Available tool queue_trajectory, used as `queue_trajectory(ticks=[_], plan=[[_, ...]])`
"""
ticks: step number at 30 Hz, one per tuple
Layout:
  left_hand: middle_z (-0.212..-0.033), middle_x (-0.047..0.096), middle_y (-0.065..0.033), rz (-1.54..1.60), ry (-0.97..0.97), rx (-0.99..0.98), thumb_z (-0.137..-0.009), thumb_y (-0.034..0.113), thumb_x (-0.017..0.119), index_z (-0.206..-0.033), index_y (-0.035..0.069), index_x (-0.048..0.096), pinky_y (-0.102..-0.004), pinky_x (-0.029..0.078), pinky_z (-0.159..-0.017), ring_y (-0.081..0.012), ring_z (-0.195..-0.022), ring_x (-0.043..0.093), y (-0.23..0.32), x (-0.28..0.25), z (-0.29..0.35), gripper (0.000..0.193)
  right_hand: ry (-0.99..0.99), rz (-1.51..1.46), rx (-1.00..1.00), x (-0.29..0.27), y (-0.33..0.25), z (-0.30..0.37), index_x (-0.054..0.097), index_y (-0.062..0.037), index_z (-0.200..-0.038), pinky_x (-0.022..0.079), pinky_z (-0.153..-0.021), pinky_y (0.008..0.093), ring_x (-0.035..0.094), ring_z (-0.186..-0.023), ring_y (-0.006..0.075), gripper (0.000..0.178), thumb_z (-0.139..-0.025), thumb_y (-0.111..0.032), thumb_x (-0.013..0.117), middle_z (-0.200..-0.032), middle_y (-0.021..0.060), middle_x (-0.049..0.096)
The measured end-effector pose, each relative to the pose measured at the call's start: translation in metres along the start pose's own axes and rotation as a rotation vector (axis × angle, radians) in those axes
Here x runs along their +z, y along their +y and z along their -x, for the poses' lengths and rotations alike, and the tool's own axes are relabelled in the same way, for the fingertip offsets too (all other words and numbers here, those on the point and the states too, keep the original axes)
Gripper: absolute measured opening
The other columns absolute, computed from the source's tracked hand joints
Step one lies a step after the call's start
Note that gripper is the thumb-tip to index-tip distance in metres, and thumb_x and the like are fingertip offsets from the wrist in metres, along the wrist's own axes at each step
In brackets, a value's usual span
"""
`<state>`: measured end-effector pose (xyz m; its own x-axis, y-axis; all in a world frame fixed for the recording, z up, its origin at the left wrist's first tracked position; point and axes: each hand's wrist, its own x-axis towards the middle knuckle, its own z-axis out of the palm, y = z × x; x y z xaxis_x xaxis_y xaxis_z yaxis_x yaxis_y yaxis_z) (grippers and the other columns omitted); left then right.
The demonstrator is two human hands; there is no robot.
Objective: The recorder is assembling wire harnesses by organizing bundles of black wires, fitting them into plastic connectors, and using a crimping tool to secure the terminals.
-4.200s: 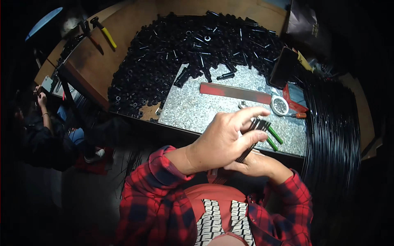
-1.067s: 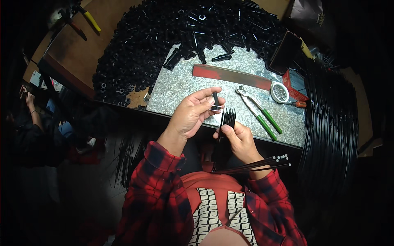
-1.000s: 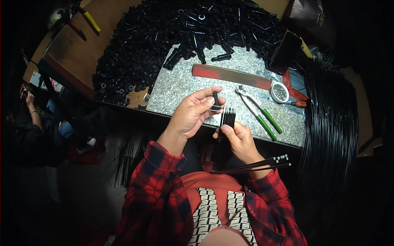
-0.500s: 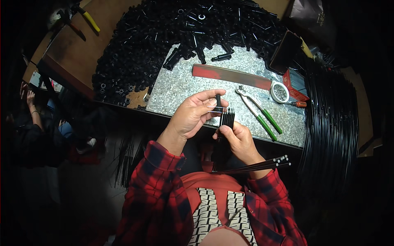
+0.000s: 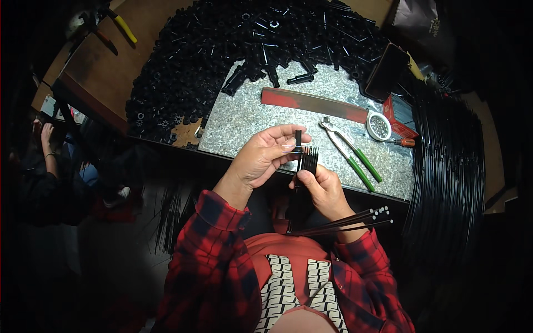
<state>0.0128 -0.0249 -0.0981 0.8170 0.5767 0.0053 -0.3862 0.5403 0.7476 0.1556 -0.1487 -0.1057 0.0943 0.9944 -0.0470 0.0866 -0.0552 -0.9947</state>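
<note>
My left hand (image 5: 259,157) pinches a small black tube (image 5: 298,136) between thumb and fingers, along with a few thin shiny wires (image 5: 290,149). Just right of it, my right hand (image 5: 323,191) is closed around a flat row of black cables (image 5: 308,162), thumb on top. Thin bare tips stick up from the row, touching or nearly touching the left fingertips. Several dark strands with pale round ends (image 5: 380,212) lie across my right wrist; whether they belong to the same bundle cannot be told. Both hands are over the front edge of a speckled board (image 5: 236,130).
A large heap of black plastic parts (image 5: 183,72) covers the back and left. On the board lie a red-brown flat bar (image 5: 313,104), green-handled pincers (image 5: 350,152) and a white bowl (image 5: 378,126) of small metal bits. Long black cables (image 5: 447,166) hang at right. Another person's hand (image 5: 48,135) shows far left.
The black tube in my left fingers now stands slightly further right, closer against the cable row. My right hand keeps its hold with little movement. The other person's hand at far left shifted slightly.
</note>
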Motion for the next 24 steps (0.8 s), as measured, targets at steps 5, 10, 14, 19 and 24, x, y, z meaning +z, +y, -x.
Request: queue_trajectory(ticks=[5,10,14,19,24], plan=[[-0.116,0.061,-0.0140,0.063,0.059,0.021,-0.091,0.002,0.054,-0.122,-0.005,0.055,-0.0302,0.049,-0.092,-0.0178,-0.103,0.062,-0.010,-0.004,0.007,0.031,-0.002,0.038,0.011,0.001,-0.004,0.001,0.062,0.0010,-0.091,0.046,-0.068,0.0237,0.058,-0.073,0.0083,0.022,-0.097,-0.018,0.053,-0.079,0.0033,0.065],[-0.113,0.062,-0.0111,-0.119,0.039,0.056,-0.089,0.000,0.059,-0.120,-0.005,0.057,-0.0277,0.049,-0.090,-0.0143,-0.100,0.061,-0.007,0.004,0.016,0.031,0.034,0.068,0.005,-0.001,-0.003,-0.001,0.062,0.0009,-0.091,0.046,-0.068,0.0238,0.058,-0.073,0.0080,0.023,-0.097,-0.019,0.053,-0.078,0.0026,0.064],[-0.105,0.064,-0.0090,-0.341,0.167,0.156,-0.088,-0.001,0.062,-0.118,-0.006,0.058,-0.0243,0.051,-0.083,-0.0112,-0.091,0.062,-0.010,0.012,0.016,0.031,0.055,0.062,-0.022,0.002,0.002,-0.001,0.063,0.0011,-0.089,0.046,-0.062,0.0258,0.056,-0.066,0.0076,0.023,-0.095,-0.021,0.058,-0.070,0.0027,0.062],[-0.100,0.066,-0.0086,-0.291,0.171,0.163,-0.089,0.001,0.062,-0.115,-0.006,0.059,-0.0237,0.052,-0.079,-0.0106,-0.086,0.063,-0.012,0.016,0.017,0.027,0.029,0.254,-0.035,0.001,-0.017,0.001,0.064,0.0004,-0.095,0.045,-0.061,0.0266,0.052,-0.065,0.0070,0.018,-0.092,-0.017,0.061,-0.067,0.0052,0.061],[-0.100,0.067,-0.0090,-0.192,0.137,0.153,-0.090,0.002,0.062,-0.115,-0.006,0.060,-0.0232,0.052,-0.078,-0.0101,-0.084,0.063,-0.013,0.016,0.017,0.027,0.031,0.124,-0.051,-0.001,-0.009,0.000,0.064,0.0011,-0.097,0.045,-0.064,0.0256,0.052,-0.070,0.0062,0.019,-0.092,-0.017,0.061,-0.073,0.0013,0.061]])
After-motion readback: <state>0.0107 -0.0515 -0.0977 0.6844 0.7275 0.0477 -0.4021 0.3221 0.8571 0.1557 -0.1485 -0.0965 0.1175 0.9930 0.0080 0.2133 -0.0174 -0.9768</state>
